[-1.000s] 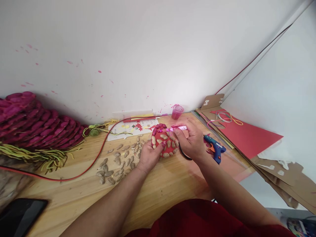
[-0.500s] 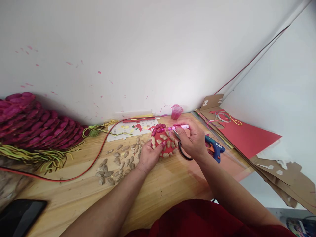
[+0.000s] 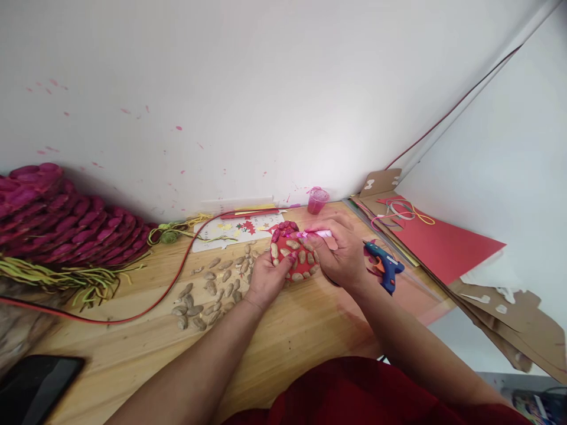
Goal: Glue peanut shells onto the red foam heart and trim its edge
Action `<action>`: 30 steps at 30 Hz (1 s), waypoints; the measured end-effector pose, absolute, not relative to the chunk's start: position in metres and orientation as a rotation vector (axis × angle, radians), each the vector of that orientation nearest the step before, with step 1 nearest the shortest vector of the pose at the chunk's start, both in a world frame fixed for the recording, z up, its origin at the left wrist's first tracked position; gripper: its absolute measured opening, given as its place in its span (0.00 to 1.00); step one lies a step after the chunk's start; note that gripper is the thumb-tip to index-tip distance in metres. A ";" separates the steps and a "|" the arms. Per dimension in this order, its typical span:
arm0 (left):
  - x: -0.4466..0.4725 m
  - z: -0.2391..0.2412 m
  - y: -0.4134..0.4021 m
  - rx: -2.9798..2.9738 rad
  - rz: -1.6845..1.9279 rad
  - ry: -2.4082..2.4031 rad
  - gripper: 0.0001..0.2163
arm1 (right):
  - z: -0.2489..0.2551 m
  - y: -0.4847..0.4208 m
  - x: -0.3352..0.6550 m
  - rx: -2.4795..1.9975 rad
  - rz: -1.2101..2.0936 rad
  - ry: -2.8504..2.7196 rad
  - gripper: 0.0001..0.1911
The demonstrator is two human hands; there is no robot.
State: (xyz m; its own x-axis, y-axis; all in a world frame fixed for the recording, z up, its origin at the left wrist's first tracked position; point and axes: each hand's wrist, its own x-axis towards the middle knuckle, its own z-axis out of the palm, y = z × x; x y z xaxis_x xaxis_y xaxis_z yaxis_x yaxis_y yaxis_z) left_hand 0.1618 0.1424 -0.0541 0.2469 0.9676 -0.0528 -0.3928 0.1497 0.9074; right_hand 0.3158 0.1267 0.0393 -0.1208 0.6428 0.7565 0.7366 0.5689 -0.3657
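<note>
My left hand [image 3: 269, 276] grips the lower left edge of a red disc [image 3: 299, 262] covered in peanuts, its thumb lying on the face. Peanuts along the disc's top left edge are painted pink; the others are bare tan. My right hand [image 3: 339, 251] is closed round a white-handled paintbrush [image 3: 321, 234] stained pink, its tip at the disc's upper part. A dark curved edge, perhaps a scissors handle, shows beneath the right hand, mostly hidden. Loose peanuts [image 3: 211, 288] lie on the table left of the disc. Behind stands a pink-stained plastic cup [image 3: 317, 200].
A blue glue gun [image 3: 386, 267] lies right of my right hand. Red paper [image 3: 447, 242] and cardboard [image 3: 505, 307] are farther right. At left are stacked pink peanut discs [image 3: 80, 218], a red cord [image 3: 172, 283] and a black phone or tablet [image 3: 39, 386].
My right hand has shifted slightly and turned, moving the brush tip a little right and down across the disc. The dark loop beneath it is now more hidden. My left hand stays put.
</note>
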 end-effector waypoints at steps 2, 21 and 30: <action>0.162 -0.054 0.143 0.928 1.140 0.787 0.18 | 0.039 0.126 0.315 -1.134 -0.137 -1.832 0.03; 0.163 -0.054 0.143 0.911 1.143 0.759 0.18 | 0.041 0.123 0.312 -1.114 -0.167 -1.843 0.03; 0.162 -0.055 0.142 1.029 1.147 0.791 0.20 | 0.044 0.127 0.313 -1.157 -0.163 -1.813 0.05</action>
State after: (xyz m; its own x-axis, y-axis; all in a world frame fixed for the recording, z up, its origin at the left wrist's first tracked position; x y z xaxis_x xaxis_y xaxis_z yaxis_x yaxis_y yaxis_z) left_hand 0.1624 0.1418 -0.0546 0.2486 0.9686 0.0061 -0.3386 0.0810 0.9374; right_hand 0.3129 0.1274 0.0435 -0.1062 0.6371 0.7634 0.7630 0.5445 -0.3483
